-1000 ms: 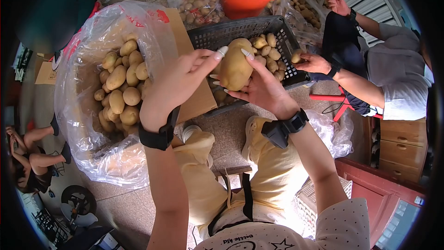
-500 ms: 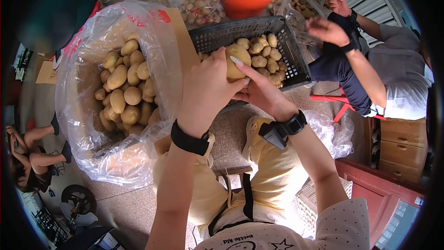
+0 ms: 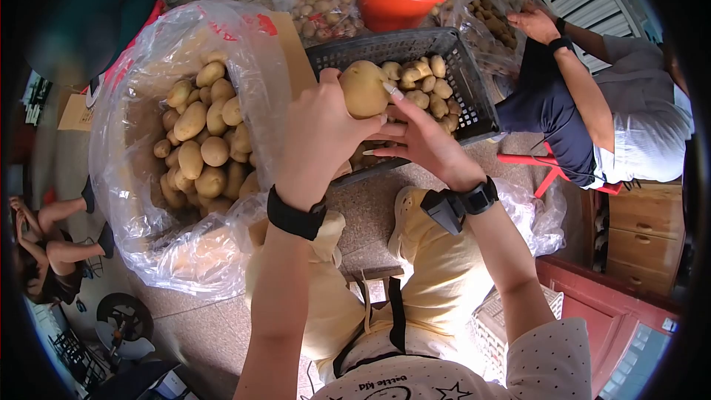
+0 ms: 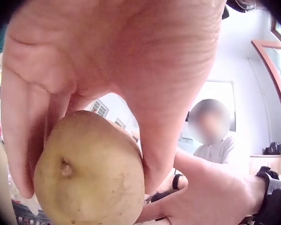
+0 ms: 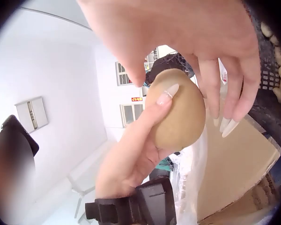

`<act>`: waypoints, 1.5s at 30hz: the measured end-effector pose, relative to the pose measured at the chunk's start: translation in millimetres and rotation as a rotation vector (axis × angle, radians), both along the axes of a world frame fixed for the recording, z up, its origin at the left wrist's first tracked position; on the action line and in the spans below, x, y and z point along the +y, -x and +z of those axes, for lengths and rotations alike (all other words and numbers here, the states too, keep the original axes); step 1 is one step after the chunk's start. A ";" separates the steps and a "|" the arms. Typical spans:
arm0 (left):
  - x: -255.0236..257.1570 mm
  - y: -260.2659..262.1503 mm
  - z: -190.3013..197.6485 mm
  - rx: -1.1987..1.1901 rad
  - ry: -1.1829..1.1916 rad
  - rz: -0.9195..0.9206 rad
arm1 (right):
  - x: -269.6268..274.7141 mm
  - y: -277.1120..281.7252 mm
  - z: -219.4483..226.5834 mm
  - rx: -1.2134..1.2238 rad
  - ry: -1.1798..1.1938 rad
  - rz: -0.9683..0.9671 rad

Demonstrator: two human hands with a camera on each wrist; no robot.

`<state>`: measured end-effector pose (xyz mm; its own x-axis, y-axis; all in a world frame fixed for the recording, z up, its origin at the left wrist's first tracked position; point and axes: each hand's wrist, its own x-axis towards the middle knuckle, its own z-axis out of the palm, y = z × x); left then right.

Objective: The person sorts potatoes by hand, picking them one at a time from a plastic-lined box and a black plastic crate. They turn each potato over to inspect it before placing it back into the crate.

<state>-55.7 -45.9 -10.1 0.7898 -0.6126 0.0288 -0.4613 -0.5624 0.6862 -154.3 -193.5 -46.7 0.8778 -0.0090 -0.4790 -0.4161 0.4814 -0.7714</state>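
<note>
A large potato [image 3: 363, 89] is gripped in my left hand [image 3: 322, 130], above the near left part of a black crate [image 3: 474, 104]. In the left wrist view, thumb and fingers curl round the potato [image 4: 89, 173], whose end has a small dimple. My right hand [image 3: 429, 144] is close beside it, its fingers loosely extended and its thumb tip right at the potato's edge. The right wrist view shows a gap between the right hand [image 5: 192, 37] and the potato [image 5: 180, 112]. Smaller potatoes [image 3: 426, 85] lie in the crate.
On the left, a plastic-lined box [image 3: 252, 96] holds many potatoes [image 3: 200, 141]. An orange bucket [image 3: 400, 4] of potatoes and bags of potatoes [image 3: 315, 7] stand behind the crate. Another person [image 3: 629, 104] sits at the right by a red stool [image 3: 548, 170].
Both hands held the potato earlier; my left hand has wrapped round it and my right fingers have come away. The other person's hand moved from the crate toward the bags, without its potato.
</note>
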 end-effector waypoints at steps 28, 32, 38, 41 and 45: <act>14.1 -14.1 1.6 -0.163 0.060 0.140 | -24.9 3.3 -7.8 0.035 0.057 -0.210; 17.7 -17.0 4.8 -0.133 0.102 0.152 | -24.8 3.5 -9.8 0.017 0.062 -0.194; 41.0 -39.0 8.8 0.056 0.237 0.220 | -23.7 1.7 -7.4 0.042 0.081 -0.200; 66.4 -58.6 4.2 -0.015 0.258 0.359 | -23.4 2.6 -7.3 0.037 0.075 -0.206; 92.4 -75.1 8.3 -0.136 -0.015 0.731 | -23.0 4.0 -7.0 0.034 0.093 -0.201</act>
<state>19.5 46.5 -1.7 0.9862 0.0666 0.1514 -0.0463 -0.7675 0.6393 -158.3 -216.5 -53.7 0.8373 -0.2276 -0.4971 -0.3452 0.4852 -0.8034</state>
